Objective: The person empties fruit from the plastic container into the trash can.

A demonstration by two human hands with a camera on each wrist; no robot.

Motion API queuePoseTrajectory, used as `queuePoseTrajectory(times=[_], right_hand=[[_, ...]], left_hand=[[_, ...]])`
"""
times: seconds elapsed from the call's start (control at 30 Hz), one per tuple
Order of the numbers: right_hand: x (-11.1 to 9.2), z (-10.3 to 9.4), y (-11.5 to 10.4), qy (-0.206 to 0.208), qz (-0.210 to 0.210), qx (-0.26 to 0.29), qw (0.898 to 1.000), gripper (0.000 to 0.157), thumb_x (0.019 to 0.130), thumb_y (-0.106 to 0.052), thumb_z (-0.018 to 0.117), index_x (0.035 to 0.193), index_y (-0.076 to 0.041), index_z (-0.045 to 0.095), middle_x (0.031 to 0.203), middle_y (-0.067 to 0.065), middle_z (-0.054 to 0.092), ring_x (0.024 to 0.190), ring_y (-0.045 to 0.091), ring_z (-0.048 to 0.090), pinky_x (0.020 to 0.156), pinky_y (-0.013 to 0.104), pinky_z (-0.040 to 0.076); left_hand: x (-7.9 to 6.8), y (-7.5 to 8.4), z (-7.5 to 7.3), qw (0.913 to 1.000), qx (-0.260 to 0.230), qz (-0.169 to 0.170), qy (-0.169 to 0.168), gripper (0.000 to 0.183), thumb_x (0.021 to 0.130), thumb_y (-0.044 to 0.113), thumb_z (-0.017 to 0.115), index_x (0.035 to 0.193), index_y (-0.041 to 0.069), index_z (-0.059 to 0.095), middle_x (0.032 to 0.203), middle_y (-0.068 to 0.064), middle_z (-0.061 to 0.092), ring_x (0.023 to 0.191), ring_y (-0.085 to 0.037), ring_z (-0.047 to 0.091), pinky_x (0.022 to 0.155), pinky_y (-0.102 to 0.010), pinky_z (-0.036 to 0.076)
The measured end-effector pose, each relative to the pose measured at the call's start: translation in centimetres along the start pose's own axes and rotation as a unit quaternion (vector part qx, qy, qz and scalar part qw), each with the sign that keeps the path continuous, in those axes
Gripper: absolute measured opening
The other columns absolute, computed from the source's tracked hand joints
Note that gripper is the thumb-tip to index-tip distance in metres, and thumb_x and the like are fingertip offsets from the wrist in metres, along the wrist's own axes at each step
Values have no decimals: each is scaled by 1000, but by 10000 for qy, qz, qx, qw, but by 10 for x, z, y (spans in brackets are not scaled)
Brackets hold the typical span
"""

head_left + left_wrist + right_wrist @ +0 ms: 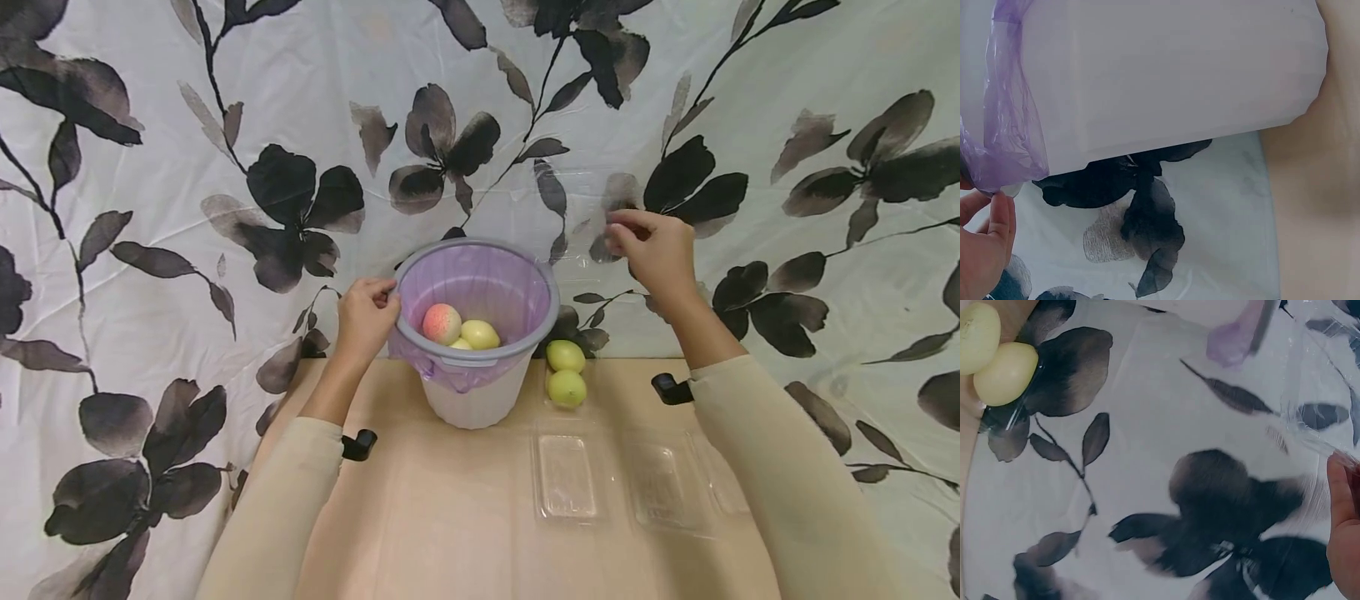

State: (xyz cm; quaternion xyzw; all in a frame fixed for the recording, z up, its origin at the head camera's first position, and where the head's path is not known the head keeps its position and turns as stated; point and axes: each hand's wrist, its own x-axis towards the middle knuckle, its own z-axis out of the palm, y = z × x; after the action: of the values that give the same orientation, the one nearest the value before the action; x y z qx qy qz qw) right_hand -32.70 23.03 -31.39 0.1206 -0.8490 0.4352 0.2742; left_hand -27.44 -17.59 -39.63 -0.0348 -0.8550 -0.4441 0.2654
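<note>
A white bucket with a grey rim stands on the table, lined with a purple plastic bag. Inside it lie a pink-and-yellow peach and yellow lemons. My left hand pinches the bagged rim at its left side; in the left wrist view, the fingertips are right at the bag's folded edge. Raised to the right of the bucket, my right hand pinches a clear plastic container, partly out of frame in the right wrist view.
Two yellow-green lemons sit in a clear tray right of the bucket. Nearer me lie a clear plastic tray and another clear tray, with my right sleeve overlapping further clear plastic. A floral cloth hangs behind the table.
</note>
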Motion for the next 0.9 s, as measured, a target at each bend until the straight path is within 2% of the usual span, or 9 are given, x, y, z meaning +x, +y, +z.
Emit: queuePoseTrajectory(times=[0.17,0.3,0.6,0.8,0.9], right_hand=[[-10,-23,26,328,522,942,9936,28,97,-11,70,121,3,73,93,-6,75,75,-4,71,73,12,58],[-22,-39,54,481,963,1044,9887,33,97,-12,70,125,5,71,91,-15,71,75,-4,72,73,13,58],[-61,-58,116,303,2169,363,9750,40,100,-27,68,131,-2,68,89,-22,68,75,-9,68,71,9,56],[-81,-59,145,193,2418,-279,9697,40,102,-29,65,132,-3,69,81,-29,63,71,-15,62,66,5,52],[-89,-59,157,36,2478,-497,9675,40,102,-27,64,132,-1,68,88,-17,71,69,-15,61,64,5,52]], left_hand=[[1,0,0,10000,-28,-8,-6,31,91,7,68,118,-7,74,118,-23,69,98,-35,70,88,-44,59],[1,0,0,10000,-40,0,11,31,91,6,68,118,-7,74,118,-23,69,97,-35,70,88,-45,59],[2,1,2,10000,-35,-8,-4,31,91,7,68,118,-7,74,117,-24,69,97,-36,70,88,-45,59],[0,2,0,10000,4,-35,-2,31,91,7,68,118,-6,74,117,-23,69,97,-35,70,87,-45,59],[0,2,-1,10000,1,1,17,31,91,6,67,118,-6,74,117,-24,69,96,-35,70,87,-45,59]])
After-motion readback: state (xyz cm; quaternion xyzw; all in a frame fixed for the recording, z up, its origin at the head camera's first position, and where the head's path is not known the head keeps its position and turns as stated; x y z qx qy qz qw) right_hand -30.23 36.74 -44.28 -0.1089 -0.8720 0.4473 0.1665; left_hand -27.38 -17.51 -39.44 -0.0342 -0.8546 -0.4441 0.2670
